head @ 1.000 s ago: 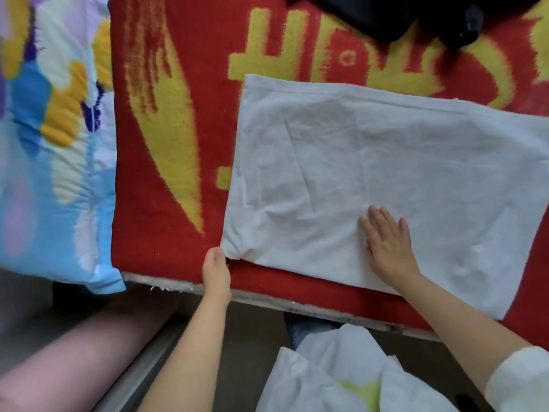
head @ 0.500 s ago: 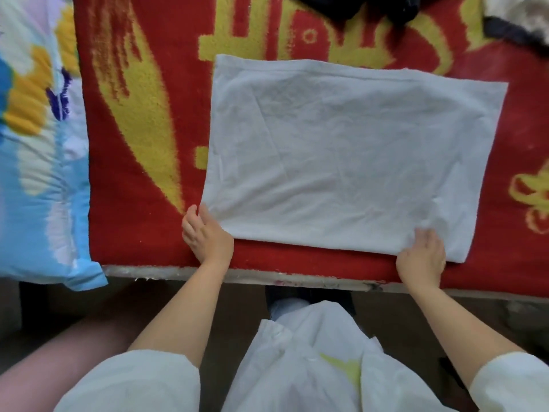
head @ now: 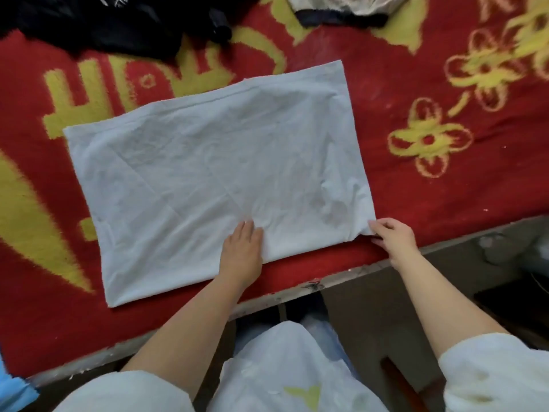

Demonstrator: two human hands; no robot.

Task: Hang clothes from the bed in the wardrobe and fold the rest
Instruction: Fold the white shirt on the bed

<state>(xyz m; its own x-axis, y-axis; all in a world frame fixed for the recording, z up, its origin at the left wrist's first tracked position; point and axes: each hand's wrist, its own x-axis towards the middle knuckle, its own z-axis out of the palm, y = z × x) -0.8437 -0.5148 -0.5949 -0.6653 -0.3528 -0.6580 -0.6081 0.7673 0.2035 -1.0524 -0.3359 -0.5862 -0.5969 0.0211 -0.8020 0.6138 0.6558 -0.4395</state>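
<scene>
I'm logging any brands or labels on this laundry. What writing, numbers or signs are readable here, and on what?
Nothing can be read for certain.
Black garment: faint white marks at the top edge, too blurred and cropped to read.
Red blanket: large yellow woven shape, perhaps a character, cut off by the white cloth; not legible.
White cloth: no print visible.

A white cloth [head: 214, 185] lies flat, folded into a rectangle, on the red and yellow blanket [head: 445, 179] of the bed. The left hand [head: 242, 251] presses flat on its near edge. The right hand [head: 392, 237] pinches its near right corner. Black clothes [head: 113, 22] and a grey garment [head: 341, 10] lie at the far side.
</scene>
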